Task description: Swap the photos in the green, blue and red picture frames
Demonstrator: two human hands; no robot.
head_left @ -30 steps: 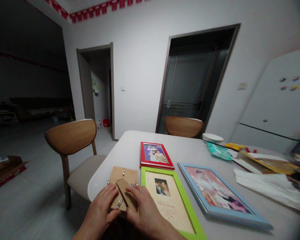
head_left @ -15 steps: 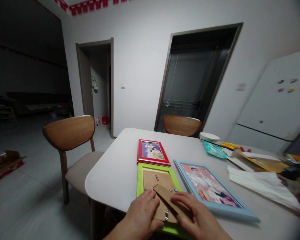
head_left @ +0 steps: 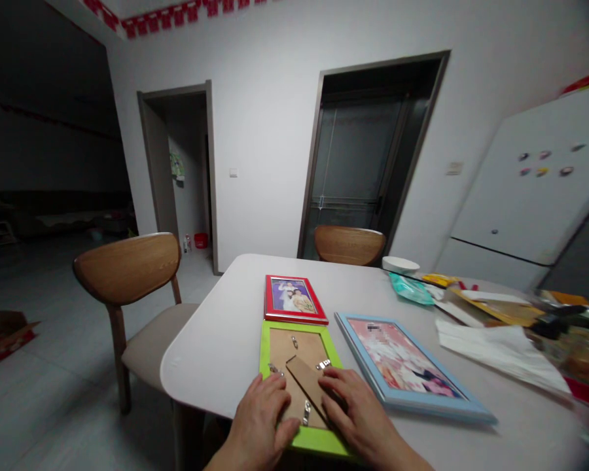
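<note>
A lime-green picture frame (head_left: 266,348) lies face down at the near edge of the table, its brown backing board (head_left: 281,343) showing several metal clips. A cardboard stand flap (head_left: 305,379) lies slantwise on that backing, almost flat. My left hand (head_left: 262,418) grips the frame's near left side, fingers bent over the border and thumb on the near part. My right hand (head_left: 360,409) is closed over the near right side, its fingertips on the backing beside the flap. The frame's near right corner is hidden beneath it.
Beyond the green frame lies a red photo frame (head_left: 267,301), and to the right a light-blue photo frame (head_left: 387,402). Farther right are a white bowl (head_left: 400,265), a teal packet (head_left: 411,290) and white paper (head_left: 500,353). Wooden chairs (head_left: 127,268) stand at the left and far sides.
The stand flap was lifted off the backing and now lies nearly flat. My right hand has come down and left with it. My left hand stays at the frame's left side.
</note>
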